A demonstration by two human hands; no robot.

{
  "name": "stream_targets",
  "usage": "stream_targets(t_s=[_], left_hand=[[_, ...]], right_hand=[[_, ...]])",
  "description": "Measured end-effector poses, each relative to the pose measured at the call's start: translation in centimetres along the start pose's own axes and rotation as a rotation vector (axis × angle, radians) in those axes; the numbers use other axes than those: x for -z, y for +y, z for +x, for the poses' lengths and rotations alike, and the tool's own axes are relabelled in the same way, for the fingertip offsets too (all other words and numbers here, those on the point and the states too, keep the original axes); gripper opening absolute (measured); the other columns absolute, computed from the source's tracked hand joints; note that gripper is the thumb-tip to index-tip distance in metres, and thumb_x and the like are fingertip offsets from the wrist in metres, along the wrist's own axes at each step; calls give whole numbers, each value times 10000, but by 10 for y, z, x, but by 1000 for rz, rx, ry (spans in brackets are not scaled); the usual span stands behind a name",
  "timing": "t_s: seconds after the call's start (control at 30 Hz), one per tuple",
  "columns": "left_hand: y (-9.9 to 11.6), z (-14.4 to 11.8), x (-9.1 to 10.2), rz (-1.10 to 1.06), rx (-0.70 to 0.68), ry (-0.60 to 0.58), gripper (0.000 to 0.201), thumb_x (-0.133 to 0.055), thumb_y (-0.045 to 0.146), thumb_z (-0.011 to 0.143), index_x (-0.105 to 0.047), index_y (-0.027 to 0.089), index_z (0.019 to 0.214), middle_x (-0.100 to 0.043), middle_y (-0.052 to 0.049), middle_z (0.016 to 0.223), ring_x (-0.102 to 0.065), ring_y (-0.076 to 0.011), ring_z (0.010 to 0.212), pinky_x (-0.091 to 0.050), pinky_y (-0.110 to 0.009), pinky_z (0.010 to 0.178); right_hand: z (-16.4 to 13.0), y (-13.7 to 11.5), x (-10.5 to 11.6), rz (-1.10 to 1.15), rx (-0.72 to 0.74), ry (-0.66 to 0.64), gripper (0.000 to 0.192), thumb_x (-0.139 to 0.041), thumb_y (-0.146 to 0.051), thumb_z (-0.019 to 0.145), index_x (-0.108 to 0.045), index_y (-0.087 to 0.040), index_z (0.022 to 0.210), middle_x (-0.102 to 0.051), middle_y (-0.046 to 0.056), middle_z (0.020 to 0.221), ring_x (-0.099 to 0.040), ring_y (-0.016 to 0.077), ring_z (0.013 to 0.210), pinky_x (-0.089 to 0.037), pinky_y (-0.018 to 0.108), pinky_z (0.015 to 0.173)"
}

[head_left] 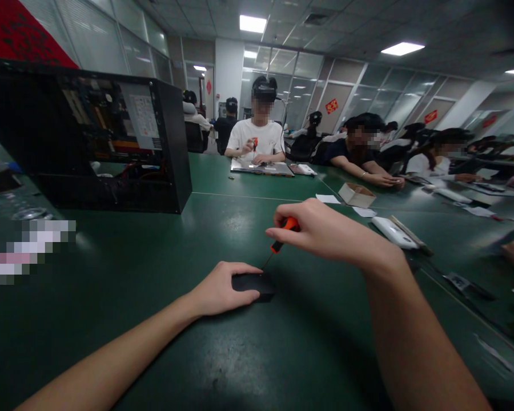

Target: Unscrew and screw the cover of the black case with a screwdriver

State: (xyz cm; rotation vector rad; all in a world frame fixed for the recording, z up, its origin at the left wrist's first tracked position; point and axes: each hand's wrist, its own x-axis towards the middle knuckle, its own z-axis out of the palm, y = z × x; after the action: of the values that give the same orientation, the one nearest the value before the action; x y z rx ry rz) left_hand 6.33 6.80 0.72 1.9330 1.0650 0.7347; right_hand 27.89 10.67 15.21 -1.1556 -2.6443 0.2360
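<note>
A small black rectangular box-like device (253, 283) lies flat on the green tabletop (154, 274). My left hand (220, 288) grips it from the left, thumb along the near side and fingers along the far side. Above and to the right, my right hand (306, 225) is wrapped round the orange-and-black handle of a screwdriver (277, 246). The screwdriver slants down to the left, and its tip meets the far edge of the black device, close to my left fingertips. Whether a screw sits under the tip is too small to tell.
An opened black computer case (171, 142) stands at the left, beside a clear plastic bottle (21, 200). A person (259, 131) across the table holds another screwdriver over a flat panel (263, 167). At right are a small open box (357, 195) and a white device (394, 232).
</note>
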Motion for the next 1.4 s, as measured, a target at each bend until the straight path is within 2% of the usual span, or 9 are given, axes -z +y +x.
stream_targets(t_s=[0.47,0.77,1.4], left_hand=[[-1,1,-1,55,-9,27,404,-726,275,796,-735,212,1195,-753,-56,1167,-696,-267,1023,-514,-385,964],[-2,1,-2,50,-5,6,422,-727,285,803,-727,209,1218,-756,-54,1172,-706,-266,1024,-524,-370,955],[-1,1,0,56,-71,-5,404,-722,266,821,-718,218,1222,-740,-41,1196,-680,-250,1065,-502,-347,964]], right_hand=[[1,-2,-4,17,15,-14,278,-584,-406,940,-658,-185,790,-644,7,697,-544,124,631,-319,243,593],[0,-5,-3,66,72,-32,163,-608,-330,918,-641,-189,842,-662,-10,744,-555,113,651,-340,227,625],[3,3,-2,77,49,-40,204,-583,-344,930,-658,-174,845,-657,0,747,-548,117,657,-339,236,629]])
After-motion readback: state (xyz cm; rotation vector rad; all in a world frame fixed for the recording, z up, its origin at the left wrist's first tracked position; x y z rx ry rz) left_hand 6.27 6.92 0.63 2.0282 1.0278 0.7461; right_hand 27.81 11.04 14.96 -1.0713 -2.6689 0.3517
